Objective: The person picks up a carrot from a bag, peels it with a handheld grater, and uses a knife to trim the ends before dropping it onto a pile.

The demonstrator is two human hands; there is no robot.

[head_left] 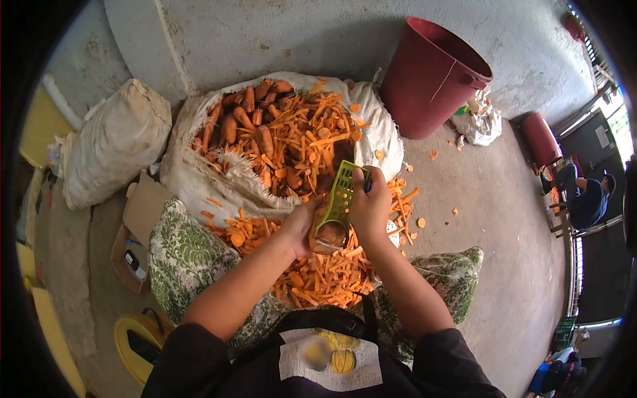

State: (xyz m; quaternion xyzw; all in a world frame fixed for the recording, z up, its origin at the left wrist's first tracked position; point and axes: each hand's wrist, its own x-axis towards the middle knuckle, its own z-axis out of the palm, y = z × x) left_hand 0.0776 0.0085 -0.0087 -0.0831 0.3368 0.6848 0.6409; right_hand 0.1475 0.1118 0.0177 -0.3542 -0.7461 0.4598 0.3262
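My left hand (300,225) is closed around a brownish-orange carrot (326,244), held in front of me above my lap. My right hand (371,205) grips a green peeler (342,189) with holes along its handle. The peeler's blade end lies over the carrot, apparently touching it. Beyond my hands, a white woven sack (249,184) stands wide open with whole carrots (229,129) and cut carrot sticks (317,119) inside. More carrot pieces (325,278) are heaped below my hands, between my legs.
A tall red bin (424,83) stands by the wall, with a white plastic bag (479,125) beside it. To the left are a full sack (116,142), a cardboard box (126,255) and a yellow container (129,345). A person in dark clothes (587,204) sits far right.
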